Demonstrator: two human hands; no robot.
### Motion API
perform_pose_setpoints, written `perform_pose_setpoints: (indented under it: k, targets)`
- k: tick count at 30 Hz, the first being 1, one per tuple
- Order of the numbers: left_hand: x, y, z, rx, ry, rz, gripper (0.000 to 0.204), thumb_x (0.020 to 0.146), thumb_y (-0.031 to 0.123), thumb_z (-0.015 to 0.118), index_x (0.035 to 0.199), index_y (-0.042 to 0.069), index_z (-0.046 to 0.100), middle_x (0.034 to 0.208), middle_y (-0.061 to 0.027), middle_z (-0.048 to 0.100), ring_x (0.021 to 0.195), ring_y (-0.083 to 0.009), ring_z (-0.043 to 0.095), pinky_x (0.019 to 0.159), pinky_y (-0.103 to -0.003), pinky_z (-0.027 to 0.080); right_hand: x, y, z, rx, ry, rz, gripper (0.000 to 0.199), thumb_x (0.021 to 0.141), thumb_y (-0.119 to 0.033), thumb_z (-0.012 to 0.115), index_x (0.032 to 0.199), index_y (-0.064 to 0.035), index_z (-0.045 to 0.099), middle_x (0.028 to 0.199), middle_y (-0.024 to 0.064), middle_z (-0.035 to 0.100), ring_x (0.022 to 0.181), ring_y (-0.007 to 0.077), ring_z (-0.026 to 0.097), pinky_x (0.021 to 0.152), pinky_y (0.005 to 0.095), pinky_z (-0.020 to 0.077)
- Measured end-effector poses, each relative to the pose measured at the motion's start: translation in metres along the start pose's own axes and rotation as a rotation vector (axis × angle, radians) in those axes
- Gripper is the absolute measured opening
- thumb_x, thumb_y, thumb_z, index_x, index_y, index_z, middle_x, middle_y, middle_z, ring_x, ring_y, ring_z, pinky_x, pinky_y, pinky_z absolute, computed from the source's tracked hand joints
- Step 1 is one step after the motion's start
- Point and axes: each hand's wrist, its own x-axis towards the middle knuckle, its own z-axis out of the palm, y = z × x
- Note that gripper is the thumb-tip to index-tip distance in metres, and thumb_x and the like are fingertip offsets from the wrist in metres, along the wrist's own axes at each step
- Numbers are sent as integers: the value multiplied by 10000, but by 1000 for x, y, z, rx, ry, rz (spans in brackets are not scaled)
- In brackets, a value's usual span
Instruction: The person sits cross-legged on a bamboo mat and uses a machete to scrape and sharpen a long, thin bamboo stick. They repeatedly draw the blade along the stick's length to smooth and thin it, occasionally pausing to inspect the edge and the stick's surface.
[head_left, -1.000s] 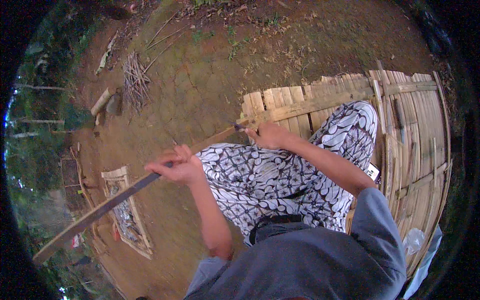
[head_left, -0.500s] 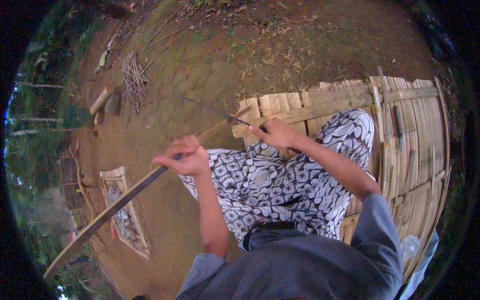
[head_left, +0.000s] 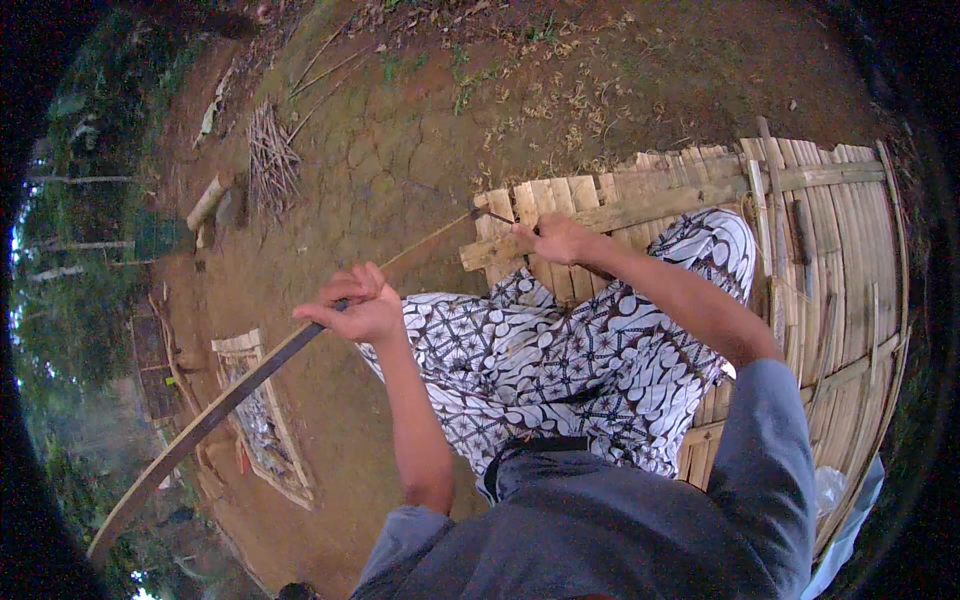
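My left hand (head_left: 355,303) is closed around a long bamboo strip (head_left: 240,392), thumb lying along it. The strip runs from the lower left, bending at its far end, up through my fingers to a thin tip ahead of my right hand. In my closed right hand (head_left: 562,240) is a knife; its handle is mostly hidden by the fingers. The slim dark knife blade (head_left: 497,214) points away to the left, meeting the strip near its tip. Beyond that the blade is faint against the soil. Both hands are above my patterned trousers (head_left: 570,350).
I sit on a slatted bamboo platform (head_left: 840,230), with loose strips and a clear plastic bag (head_left: 829,490) on it. Curled shavings (head_left: 570,110) litter the soil ahead. Leftward are a stick bundle (head_left: 272,160), a cut log (head_left: 207,202) and a wooden frame (head_left: 300,470).
My right hand has moved slightly right and up with the knife. The strip's tip now meets the blade closer to that hand. My left hand has shifted slightly left, still gripping the strip.
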Motion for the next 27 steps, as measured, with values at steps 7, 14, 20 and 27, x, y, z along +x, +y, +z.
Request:
perform_pose_setpoints:
  k: [7, 14, 20, 27]
  targets:
    - [8, -2, 0, 10, -155, -64, 718, 898, 623, 235, 459, 71, 370, 408, -3, 233, 380, -114, 176, 406, -273, 144, -27, -29, 1, 178, -53, -209, 758, 885, -604, 316, 683, 79, 575, 636, 235, 568, 646, 333, 585, 663, 444, 464]
    - [28, -4, -1, -23, -238, -99, 723, 902, 616, 233, 456, 64, 373, 407, 4, 233, 369, -120, 174, 404, -270, 135, -8, -1, 9, 96, 84, -11, 758, 870, -625, 309, 868, 70, 612, 731, 232, 621, 762, 375, 610, 757, 455, 476]
    - [23, -5, -2, 7, -121, -84, 726, 900, 620, 239, 446, 66, 361, 415, -2, 254, 364, -122, 181, 403, -270, 125, -47, -38, -3, 217, 40, -293, 776, 878, -631, 275, 701, 68, 563, 609, 237, 553, 634, 335, 591, 653, 447, 463]
    - [23, 2, 0, -23, -205, -88, 731, 901, 617, 240, 441, 60, 355, 418, -8, 269, 362, -119, 186, 403, -274, 130, 3, 17, 2, 5, 83, -83, 823, 881, -624, 289, 648, 118, 556, 611, 275, 557, 616, 363, 585, 658, 449, 468]
